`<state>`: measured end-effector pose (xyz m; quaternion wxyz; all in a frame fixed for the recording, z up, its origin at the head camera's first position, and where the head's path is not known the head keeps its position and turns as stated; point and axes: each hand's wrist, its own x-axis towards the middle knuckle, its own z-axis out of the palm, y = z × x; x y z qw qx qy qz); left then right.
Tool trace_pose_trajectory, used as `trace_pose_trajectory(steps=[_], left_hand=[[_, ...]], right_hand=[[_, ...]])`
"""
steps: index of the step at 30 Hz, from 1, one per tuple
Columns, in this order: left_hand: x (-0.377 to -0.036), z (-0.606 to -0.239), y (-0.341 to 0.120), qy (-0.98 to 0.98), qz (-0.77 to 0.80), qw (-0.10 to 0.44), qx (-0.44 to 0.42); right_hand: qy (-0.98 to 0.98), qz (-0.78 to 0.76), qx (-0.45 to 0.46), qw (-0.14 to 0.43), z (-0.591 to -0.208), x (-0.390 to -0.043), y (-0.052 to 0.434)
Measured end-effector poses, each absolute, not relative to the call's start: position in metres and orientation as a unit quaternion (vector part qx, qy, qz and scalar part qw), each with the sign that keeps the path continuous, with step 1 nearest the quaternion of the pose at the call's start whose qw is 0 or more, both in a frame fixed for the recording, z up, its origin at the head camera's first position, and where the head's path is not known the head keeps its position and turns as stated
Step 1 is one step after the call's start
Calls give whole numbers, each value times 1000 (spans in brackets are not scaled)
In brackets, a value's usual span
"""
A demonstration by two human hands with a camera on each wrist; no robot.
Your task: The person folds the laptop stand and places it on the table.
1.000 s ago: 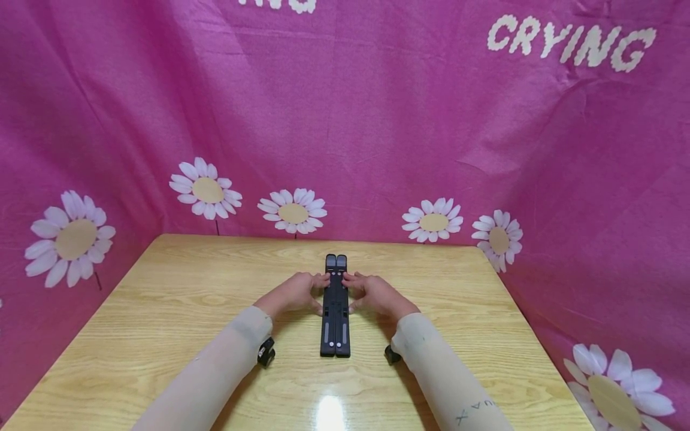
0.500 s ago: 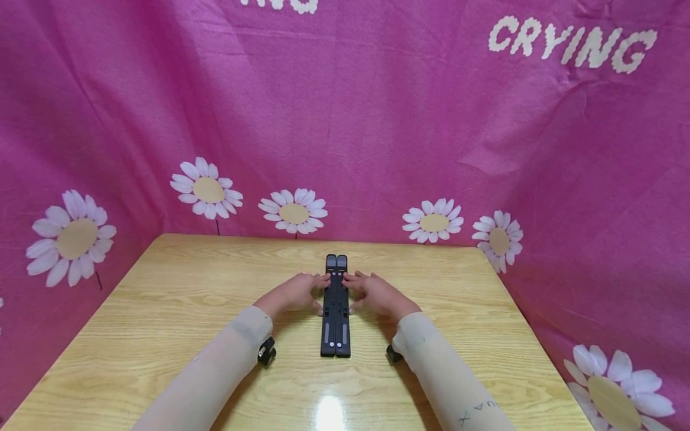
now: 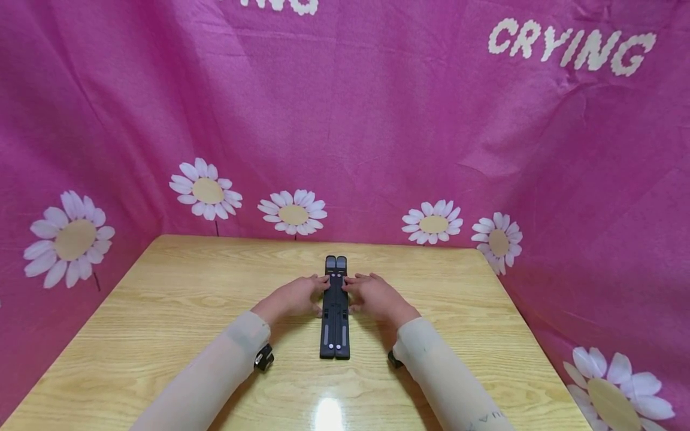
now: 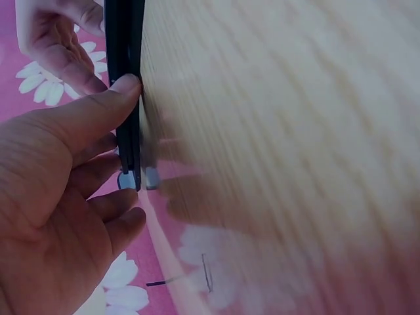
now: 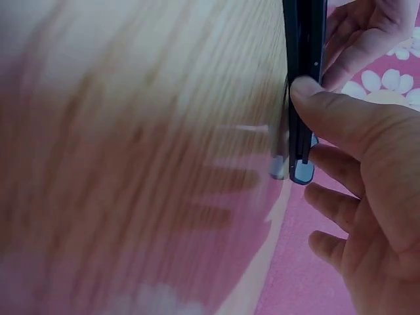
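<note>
Pink daisy cloth backs the wooden table (image 3: 178, 311); the folded black stand (image 3: 335, 311) runs 12-to-6, left hand (image 3: 293, 296) pinching its 9 o'clock edge, right hand (image 3: 374, 296) its 3 o'clock edge.

Both hands (image 3: 295, 297) (image 3: 376, 296) fwd, fingers pinching

A black folding stand (image 3: 335, 308), closed into two long narrow bars lying side by side and touching, is lying flat on the wooden table near its middle. It is pointing lengthwise away from the person, showing small pale slots near its near end and rounded tips at its far end.
</note>
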<state>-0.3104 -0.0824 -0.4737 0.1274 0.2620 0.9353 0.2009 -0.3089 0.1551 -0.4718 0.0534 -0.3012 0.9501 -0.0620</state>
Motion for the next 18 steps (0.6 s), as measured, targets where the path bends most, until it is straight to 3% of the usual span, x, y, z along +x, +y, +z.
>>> trace_pose_trajectory(steps=[6, 18], left_hand=[[-301, -470, -84, 935, 200, 124, 264], [-283, -462, -91, 938, 190, 64, 283]], right_hand=[[949, -31, -312, 18, -471, -301, 152], [934, 5, -345, -96, -469, -285, 155]])
